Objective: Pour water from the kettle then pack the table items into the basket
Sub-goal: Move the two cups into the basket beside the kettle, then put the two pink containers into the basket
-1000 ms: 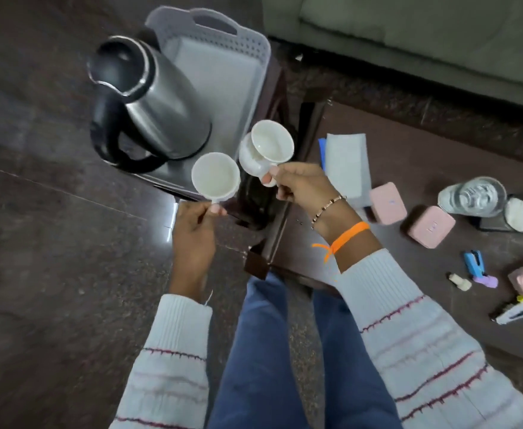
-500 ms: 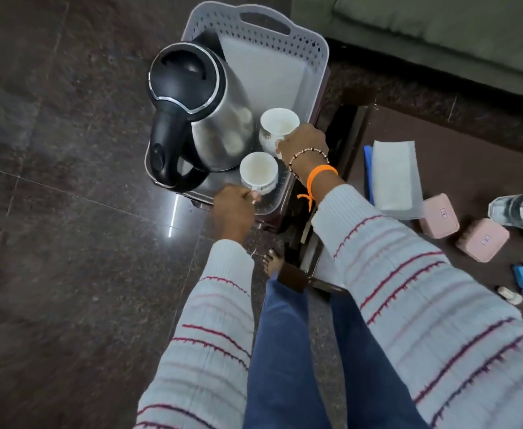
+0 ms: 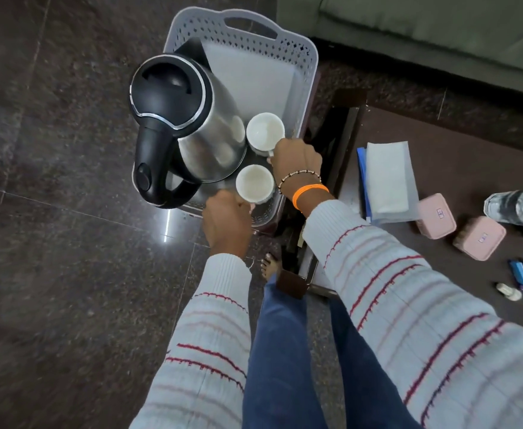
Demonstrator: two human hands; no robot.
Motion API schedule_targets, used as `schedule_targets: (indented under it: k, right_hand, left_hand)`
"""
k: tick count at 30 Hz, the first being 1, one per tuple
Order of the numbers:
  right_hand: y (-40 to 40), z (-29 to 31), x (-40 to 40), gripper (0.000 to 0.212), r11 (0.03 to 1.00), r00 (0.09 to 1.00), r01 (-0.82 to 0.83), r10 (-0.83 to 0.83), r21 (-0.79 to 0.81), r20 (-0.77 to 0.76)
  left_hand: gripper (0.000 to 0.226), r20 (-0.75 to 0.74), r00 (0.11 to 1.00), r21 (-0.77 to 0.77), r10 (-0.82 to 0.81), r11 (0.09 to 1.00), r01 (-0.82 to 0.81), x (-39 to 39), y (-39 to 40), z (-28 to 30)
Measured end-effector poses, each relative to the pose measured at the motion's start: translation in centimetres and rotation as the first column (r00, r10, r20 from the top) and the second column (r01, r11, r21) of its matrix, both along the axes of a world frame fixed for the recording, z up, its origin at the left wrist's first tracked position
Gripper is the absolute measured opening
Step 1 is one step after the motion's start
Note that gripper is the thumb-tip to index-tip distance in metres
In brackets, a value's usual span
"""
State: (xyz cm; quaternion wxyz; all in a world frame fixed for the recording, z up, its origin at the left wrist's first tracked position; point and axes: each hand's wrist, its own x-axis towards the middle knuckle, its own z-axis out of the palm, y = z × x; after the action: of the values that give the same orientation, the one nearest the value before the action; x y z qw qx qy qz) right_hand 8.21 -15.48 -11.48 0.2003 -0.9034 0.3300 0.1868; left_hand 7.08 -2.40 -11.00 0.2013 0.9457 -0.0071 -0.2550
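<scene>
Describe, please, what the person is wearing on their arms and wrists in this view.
Both arms are in a white ribbed knit sweater with thin red and pink stripes. The right hand has a beaded bracelet and an orange band at the wrist. The left hand shows no wristwear.

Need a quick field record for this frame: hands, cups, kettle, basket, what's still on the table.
left hand: holds the near cup at its handle side
right hand: holds the far cup by its handle
cups: both upright, look empty, inside the basket
kettle: in the basket, lid closed, left of the cups
table: two pink boxes, a folded white cloth, a clear bottle, small items at the right edge
packing: not finished
</scene>
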Motion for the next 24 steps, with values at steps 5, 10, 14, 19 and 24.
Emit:
schedule_targets:
  k: [5, 10, 14, 19, 24]
  right_hand:
    - [-0.7, 1.6, -3.5, 0.022, 0.983, 0.981, 0.075, -0.103, 0.171, 0.165]
    - [-2.4, 2.2, -9.8, 0.017, 0.897, 0.916, 0.219, -0.324, 0.384, 0.235]
    - [-5.0, 1.5, -17.2, 0.017, 0.834, 0.86, 0.34, -0.463, 0.434, 0.216]
    - [-10.0, -0.1, -27.1, 0.018, 0.73, 0.77, 0.535, -0.629, 0.426, 0.11]
    - [-14.0, -1.8, -34.6, 0.02, 0.592, 0.639, 0.677, -0.768, 0.437, 0.051]
  left_hand:
    - [0.015, 0.046, 0.997, -0.284, 0.065, 0.958, -0.049, -2.2, -1.4, 2.2]
    - [0.016, -0.143, 0.987, -0.451, 0.067, 0.884, -0.125, -6.3, -4.3, 3.5]
    - [0.017, -0.224, 0.968, -0.435, -0.109, 0.9, 0.0, -10.8, -7.1, 2.6]
    - [0.018, -0.386, 0.886, -0.433, -0.258, 0.899, 0.073, -17.5, -12.3, 1.2]
    - [0.02, -0.723, 0.672, -0.337, -0.157, 0.93, -0.145, -23.0, -17.5, -1.0]
